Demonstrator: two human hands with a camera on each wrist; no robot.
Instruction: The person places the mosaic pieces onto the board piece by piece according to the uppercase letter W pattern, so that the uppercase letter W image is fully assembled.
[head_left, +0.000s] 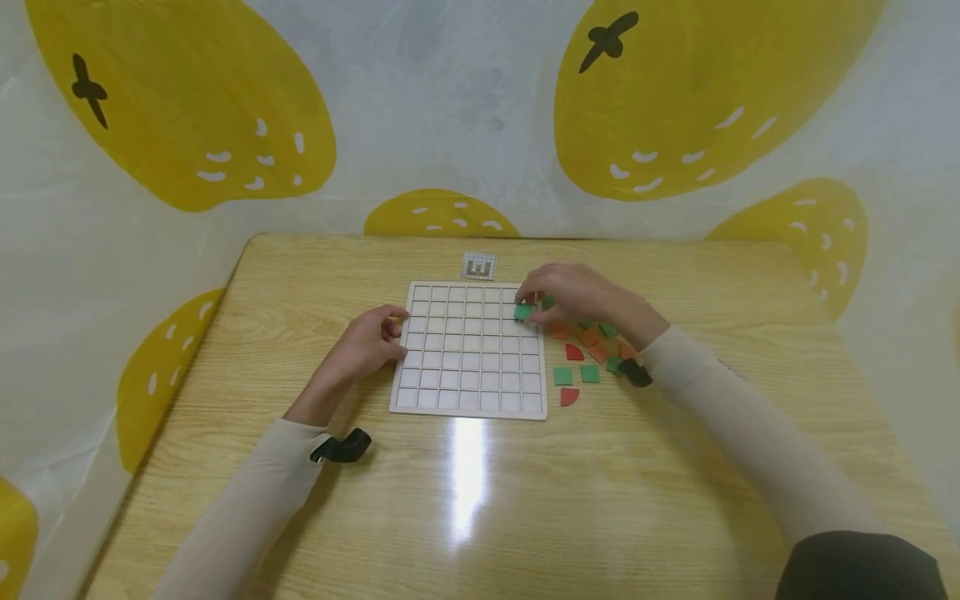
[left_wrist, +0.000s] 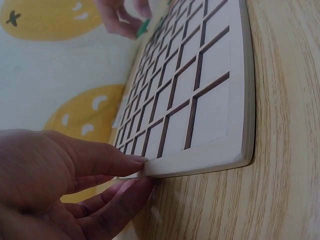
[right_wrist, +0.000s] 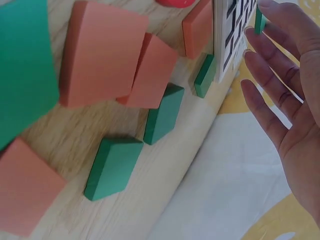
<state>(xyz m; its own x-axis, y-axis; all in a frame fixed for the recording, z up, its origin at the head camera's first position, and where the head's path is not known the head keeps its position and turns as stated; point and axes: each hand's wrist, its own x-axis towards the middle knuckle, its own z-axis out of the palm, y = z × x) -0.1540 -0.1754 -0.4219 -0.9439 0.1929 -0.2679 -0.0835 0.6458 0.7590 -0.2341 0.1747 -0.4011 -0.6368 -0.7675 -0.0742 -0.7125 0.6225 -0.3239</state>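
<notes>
Green tile (head_left: 523, 312) (flat) in right hand (head_left: 566, 290)

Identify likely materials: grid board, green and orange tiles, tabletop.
Grid board: probably wood or fibreboard, matte; pale face, brown groove walls like cut edges.
Green tiles and orange tiles: painted wood or plastic, can't tell; matte, uniform colour, no visible grain.
Tabletop: wood or laminate, glossy; grain pattern, bright glare.
</notes>
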